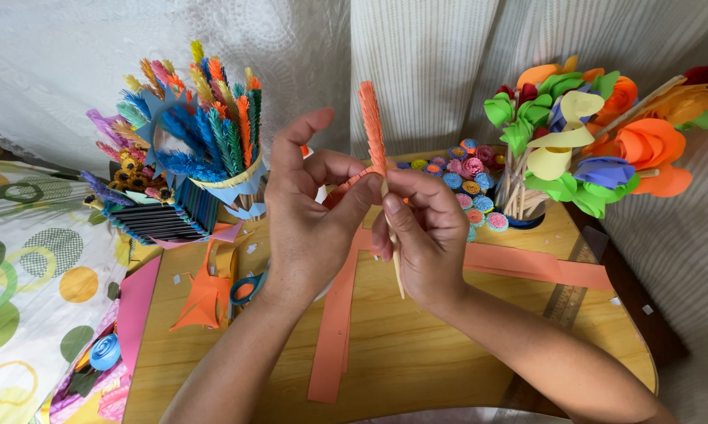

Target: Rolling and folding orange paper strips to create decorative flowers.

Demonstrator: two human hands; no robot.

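Observation:
My left hand (307, 216) and my right hand (421, 232) meet above a small wooden table (417, 353). Between them stands a thin wooden stick (397, 271) with an orange fringed paper strip (372, 126) wound around its upper part. My right hand pinches the stick just below the wound part. My left thumb and fingers hold the loose end of the orange strip against the stick. Long orange paper strips (334, 330) lie flat on the table under my hands.
A pot of colourful fringed paper stems (201, 118) stands at the back left. At the back right, a holder has paper flowers on sticks (597, 133). Small rolled paper flowers (468, 184), blue-handled scissors (248, 286), orange scraps (201, 302) and a ruler (570, 294) lie around.

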